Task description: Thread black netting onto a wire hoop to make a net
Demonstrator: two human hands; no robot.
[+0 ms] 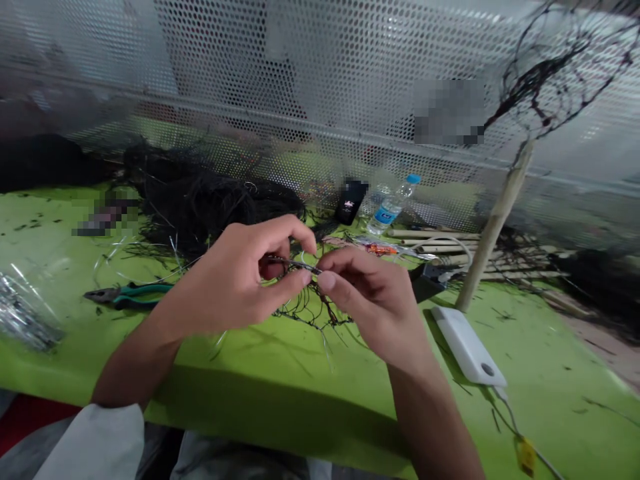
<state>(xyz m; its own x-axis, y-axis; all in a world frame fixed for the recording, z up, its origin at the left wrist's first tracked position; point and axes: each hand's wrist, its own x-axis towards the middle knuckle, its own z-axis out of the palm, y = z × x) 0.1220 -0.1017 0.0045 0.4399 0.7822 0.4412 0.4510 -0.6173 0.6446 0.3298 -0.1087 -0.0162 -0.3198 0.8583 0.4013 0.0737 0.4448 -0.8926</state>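
Observation:
Between my hands runs a thin dark twisted wire strand (301, 265), with a tangle of black looped wire (305, 305) hanging below it over the table. My left hand (245, 273) pinches the strand between thumb and fingers, its index finger arched above. Close beside it, my right hand (373, 293) grips the same strand with thumb and forefinger, fingertips almost meeting the left thumb. A pair of pliers (127, 295) with green and black handles lies to the left, partly behind my left forearm.
Black fibre heaps (200, 193) lie at the back left. Thin silvery wires (25, 313) sit at the left edge. A water bottle (393, 205), a phone (351, 201), wooden sticks (440, 235) and a white power bank (469, 345) are right. A wire tree on a post (495, 227) stands upright.

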